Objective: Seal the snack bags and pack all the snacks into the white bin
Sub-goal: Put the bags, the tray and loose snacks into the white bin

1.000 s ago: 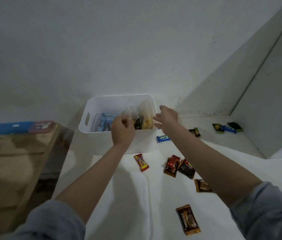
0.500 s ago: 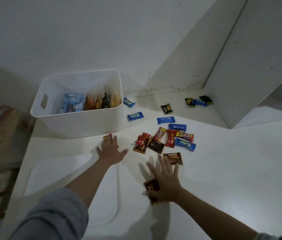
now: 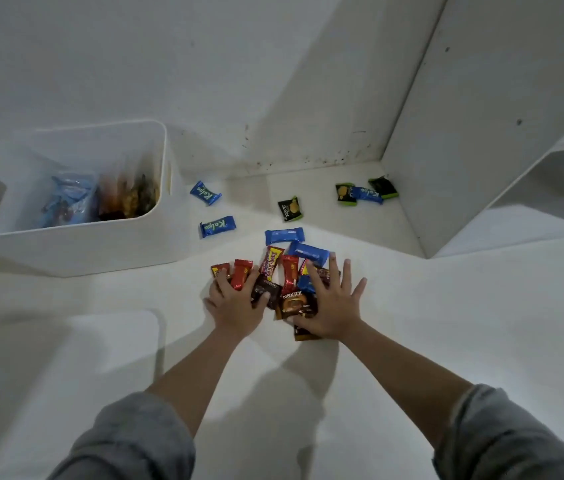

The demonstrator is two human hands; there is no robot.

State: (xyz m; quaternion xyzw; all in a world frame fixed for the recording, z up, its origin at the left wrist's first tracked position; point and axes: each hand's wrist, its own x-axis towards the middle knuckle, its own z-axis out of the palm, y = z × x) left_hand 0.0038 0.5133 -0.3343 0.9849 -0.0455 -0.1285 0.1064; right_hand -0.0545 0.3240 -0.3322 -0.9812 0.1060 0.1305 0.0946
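Observation:
The white bin stands at the left with clear snack bags upright inside it. A heap of small wrapped snacks lies on the white table, red, brown and blue ones. My left hand lies flat on the heap's left side, over red and dark wrappers. My right hand presses on its right side with fingers spread, covering a brown wrapper. Two blue Kalpa wrappers lie loose beside the bin. A black Nextar packet lies farther back.
Green, blue and black packets lie in the back corner against a white cabinet panel. A white lid-like board lies flat at the front left. The wall runs behind the bin.
Both hands have slid forward and inward, pushing the scattered wrappers together into one heap. The camera has moved closer and lower over the table.

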